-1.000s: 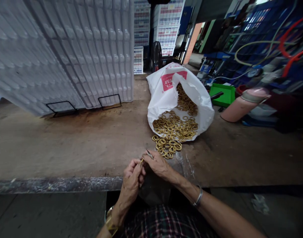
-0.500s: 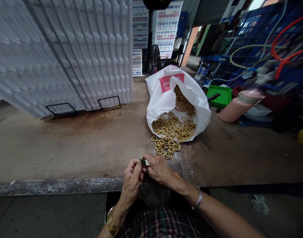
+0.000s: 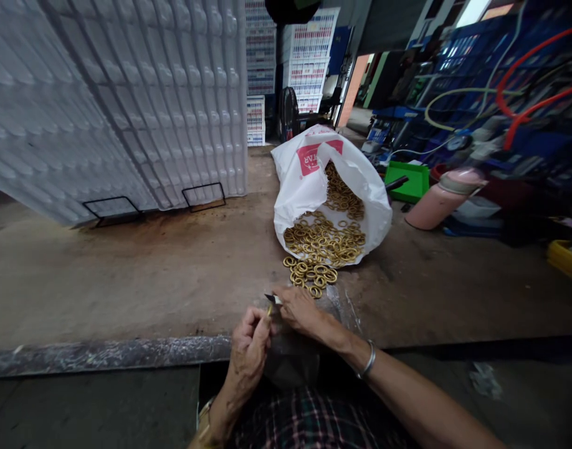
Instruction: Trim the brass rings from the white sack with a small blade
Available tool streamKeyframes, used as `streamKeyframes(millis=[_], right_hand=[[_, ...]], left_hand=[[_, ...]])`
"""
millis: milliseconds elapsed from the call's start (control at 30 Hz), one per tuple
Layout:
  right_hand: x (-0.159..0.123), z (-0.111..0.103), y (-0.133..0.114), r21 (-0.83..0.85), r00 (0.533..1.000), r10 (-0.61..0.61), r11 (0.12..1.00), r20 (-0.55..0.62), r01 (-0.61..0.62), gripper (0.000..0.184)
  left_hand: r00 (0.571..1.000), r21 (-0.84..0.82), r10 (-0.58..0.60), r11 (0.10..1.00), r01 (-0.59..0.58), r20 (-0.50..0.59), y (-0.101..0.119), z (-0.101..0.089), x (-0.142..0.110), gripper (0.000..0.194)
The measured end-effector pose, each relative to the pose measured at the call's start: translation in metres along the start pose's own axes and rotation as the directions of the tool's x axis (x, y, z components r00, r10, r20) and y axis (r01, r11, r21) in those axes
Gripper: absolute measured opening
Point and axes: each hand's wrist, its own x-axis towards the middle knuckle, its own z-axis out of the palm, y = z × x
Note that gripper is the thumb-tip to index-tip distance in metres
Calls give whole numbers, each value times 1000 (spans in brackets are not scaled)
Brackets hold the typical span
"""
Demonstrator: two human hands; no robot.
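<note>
My left hand (image 3: 252, 340) is closed in a pinch on a brass ring (image 3: 270, 310), of which only a small edge shows above the thumb. Just beside it, my right hand (image 3: 299, 310) grips a small knife (image 3: 271, 299) with a dark pointed blade and a pale part near the fingers. Its blade points left, close above the ring. Beyond my hands, a pile of brass rings (image 3: 309, 274) spills from the mouth of a white sack (image 3: 298, 196) lying on its side. More rings lie inside the sack.
Stacked clear plastic trays (image 3: 174, 112) stand at the left of the worktable (image 3: 127, 280), by black wire stands (image 3: 204, 196). On the right are a green tray (image 3: 410, 181), a pink bottle (image 3: 442, 202) and a yellow bin (image 3: 566, 262). White crates (image 3: 307, 75) rise behind.
My hands have parted slightly: the left has moved down, away from the knife. The blade and the edge of the ring now show more clearly. The camera view has shifted a little.
</note>
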Motion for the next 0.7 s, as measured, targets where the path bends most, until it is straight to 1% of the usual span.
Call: streamKeyframes(millis=[67,100,167,233,333,433,567,700], right_hand=[[4,-4,4,-100,995,95,990,-33,-98,24],[7,-7,6,-134,991,116,983,-62,-123,26],[13,-14,10,-187,983,126,971,-136,-151,26],[21,-21,15,-236,975,129,957,-180,-170,24],[35,-26,23,-302,968,181,926,-172,-227,23],[46,-24,29,-347,960,221,899,-173,-269,26],[52,-19,31,-373,959,230,886,-163,-276,26],[52,-18,30,-373,961,224,888,-163,-270,26]], left_hand=[[996,-68,-61,996,65,69,4,3,-4,37],[990,-117,-92,988,104,104,5,4,-5,37],[980,-215,-136,962,165,144,5,6,-5,35],[977,-293,-155,937,192,144,2,5,-2,34],[976,-376,-179,902,212,122,-3,1,1,29],[969,-464,-220,851,245,109,-5,-3,2,25],[949,-552,-285,773,312,137,-4,-8,4,39],[938,-639,-314,693,334,149,-4,-12,6,24]])
